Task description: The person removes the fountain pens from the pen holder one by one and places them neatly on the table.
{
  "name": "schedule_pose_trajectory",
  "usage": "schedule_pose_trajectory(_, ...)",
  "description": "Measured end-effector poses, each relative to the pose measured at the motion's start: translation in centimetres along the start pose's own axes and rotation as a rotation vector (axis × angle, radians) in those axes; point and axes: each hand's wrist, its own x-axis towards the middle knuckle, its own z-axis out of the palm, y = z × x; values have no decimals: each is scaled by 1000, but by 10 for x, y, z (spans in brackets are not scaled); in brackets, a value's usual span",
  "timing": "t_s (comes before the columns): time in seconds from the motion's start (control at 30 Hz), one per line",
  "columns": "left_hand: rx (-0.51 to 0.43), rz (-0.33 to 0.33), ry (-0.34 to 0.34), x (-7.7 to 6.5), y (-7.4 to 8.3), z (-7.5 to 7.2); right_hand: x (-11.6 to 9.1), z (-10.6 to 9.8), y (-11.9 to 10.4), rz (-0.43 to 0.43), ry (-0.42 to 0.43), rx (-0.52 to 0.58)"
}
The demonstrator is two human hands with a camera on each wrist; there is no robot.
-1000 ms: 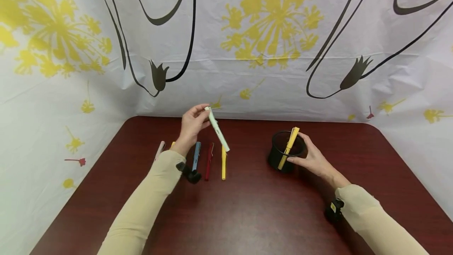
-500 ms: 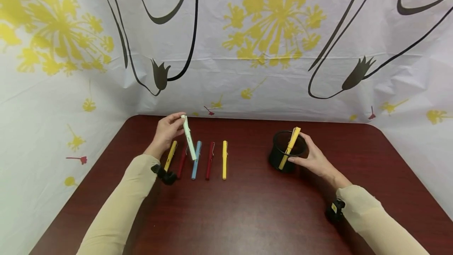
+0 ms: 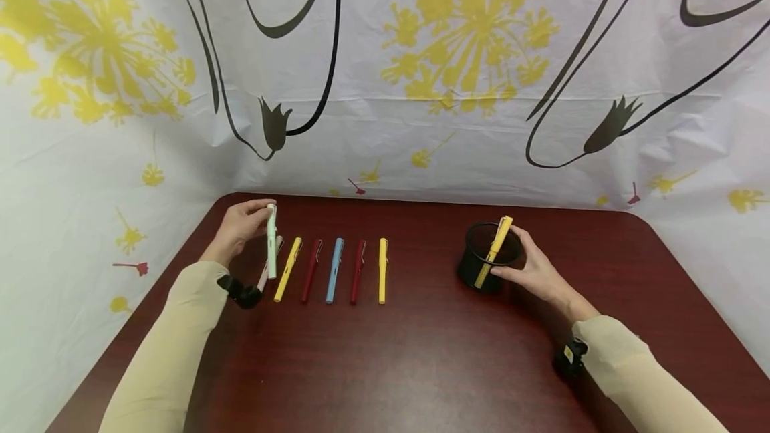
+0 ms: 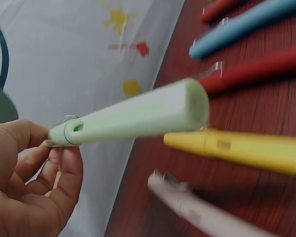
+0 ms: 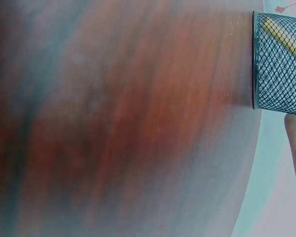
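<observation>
My left hand (image 3: pixel 240 226) pinches a pale green pen (image 3: pixel 272 246) near its cap end, above the left end of a row of pens. In the left wrist view the green pen (image 4: pixel 138 113) points its other end toward the camera. Partly behind it lies a pale pink pen (image 3: pixel 263 279). Beside that are a yellow pen (image 3: pixel 289 269), a dark red pen (image 3: pixel 311 272) and a blue pen (image 3: pixel 334 271). My right hand (image 3: pixel 535 269) grips a black mesh pen cup (image 3: pixel 469 269) by its right side. One yellow pen (image 3: pixel 498 238) leans inside the cup.
The row continues rightward with another dark red pen (image 3: pixel 357 272) and a yellow pen (image 3: pixel 382 272). All lie on a dark red-brown table (image 3: pixel 409 353). A white patterned sheet (image 3: pixel 373 139) hangs behind and at the sides.
My left hand has carried the green pen leftward and somewhat lower, from above the row's right part to its left end. My right hand and the cup have stayed in place.
</observation>
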Motion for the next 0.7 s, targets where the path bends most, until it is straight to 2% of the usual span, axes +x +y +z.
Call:
schedule_pose_trajectory(0.2,121,-15,-40,4,-10,-18,0,-1,0,7,-9,-13)
schedule_pose_trajectory(0.33,255,-23,-77,3,-16,-24,0,-2,1,6,-11,10)
schedule_pose_trajectory(0.53,445,-39,-109,-2,-26,-28,0,-1,1,7,-16,10)
schedule_pose_trajectory(0.7,494,-22,-99,-1,-36,-26,0,0,1,4,-12,5)
